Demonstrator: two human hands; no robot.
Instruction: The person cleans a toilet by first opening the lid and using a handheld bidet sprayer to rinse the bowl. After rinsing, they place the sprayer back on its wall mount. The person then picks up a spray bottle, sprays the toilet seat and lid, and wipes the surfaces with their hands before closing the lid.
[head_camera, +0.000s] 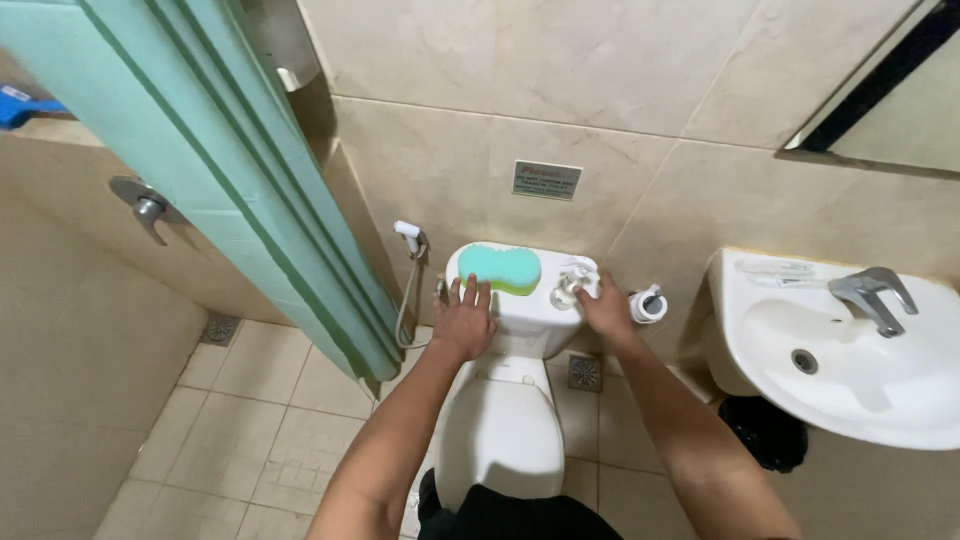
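Note:
A white toilet (500, 430) stands below me with its lid down. On the cistern lid (530, 305) lies a teal and green sponge (499, 269). My left hand (464, 318) rests flat on the front left of the cistern, fingers spread, just below the sponge. At the cistern's right end, my right hand (605, 308) is closed around a white crumpled cloth or tissue (577, 280) and presses it against the top.
A white sink (850, 370) with a metal tap (872, 296) hangs at the right. A bidet sprayer (408, 238) and hose hang left of the cistern. A green shower curtain (230, 160) crosses the left. A paper roll (648, 305) and a black bin (765, 432) sit between toilet and sink.

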